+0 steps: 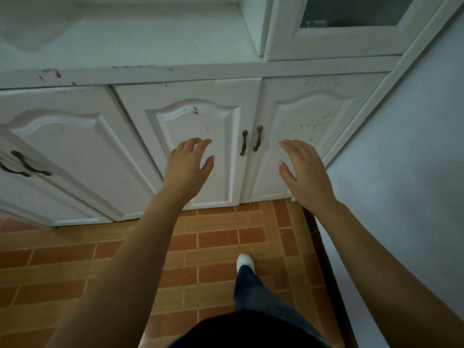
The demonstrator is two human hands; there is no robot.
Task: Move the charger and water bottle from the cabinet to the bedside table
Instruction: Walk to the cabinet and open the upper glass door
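Cabinet [190,71] doors fill the upper half of the head view, white and scuffed, and all the lower ones are shut, so the charger and the water bottle cannot be seen anywhere. Three lower doors can be counted: a left door [62,156], a middle door [195,136] and a right door [308,126], each with an arched raised panel. Part of a fourth shows at the far left edge. Four dark handles are visible: one pair [25,165] at the left, and one pair where the middle and right doors meet, the middle door's handle [243,146] and the right door's handle [257,138] standing just beside each other. Above the right door sits one upper door with a glass pane [351,11].

Two bare hands reach toward the doors. The left hand [188,169] is spread open in front of the middle door's panel, holding nothing, just left of the handle pair. The right hand [305,172] is likewise open and empty, fingers extended, before the right door's lower part, just right of that pair. Neither hand touches a handle.

Below lies a brick-patterned floor [213,247], with one white shoe [244,262] and a dark trouser leg [253,290]. A pale wall [414,159] closes the right side.
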